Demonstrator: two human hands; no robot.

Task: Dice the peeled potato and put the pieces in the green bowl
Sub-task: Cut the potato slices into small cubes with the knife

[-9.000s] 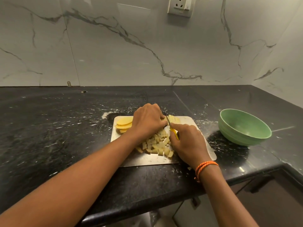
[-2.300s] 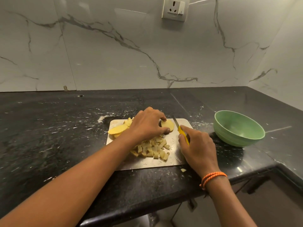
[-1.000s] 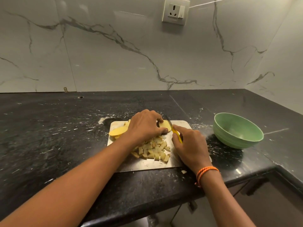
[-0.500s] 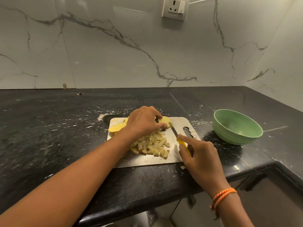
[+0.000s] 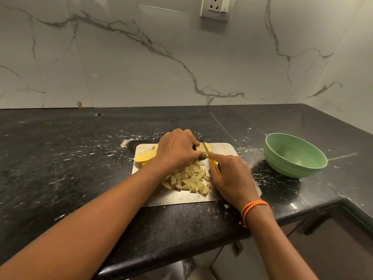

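A steel cutting board (image 5: pixel 226 147) lies on the black counter. Near its far edge my left hand (image 5: pixel 177 147) pinches a yellow potato slice (image 5: pixel 202 147) with curled fingers. My right hand (image 5: pixel 230 174) grips a yellow-handled knife (image 5: pixel 212 160), and the blade crosses that slice. A heap of diced potato pieces (image 5: pixel 188 179) sits in the middle of the board, between my hands. More uncut slices (image 5: pixel 144 157) lie at the board's left edge, partly hidden by my left hand. The green bowl (image 5: pixel 294 155) stands to the right of the board and looks empty.
The black stone counter (image 5: pixel 60 158) stretches left and back to a marble wall; its front edge runs just below the board. A wall socket (image 5: pixel 217 8) is mounted above. One stray potato bit (image 5: pixel 227 206) lies on the counter near my right wrist.
My right hand pulled back toward me half a second ago, and has now moved forward again so the knife blade is back on the slice held by my left hand.
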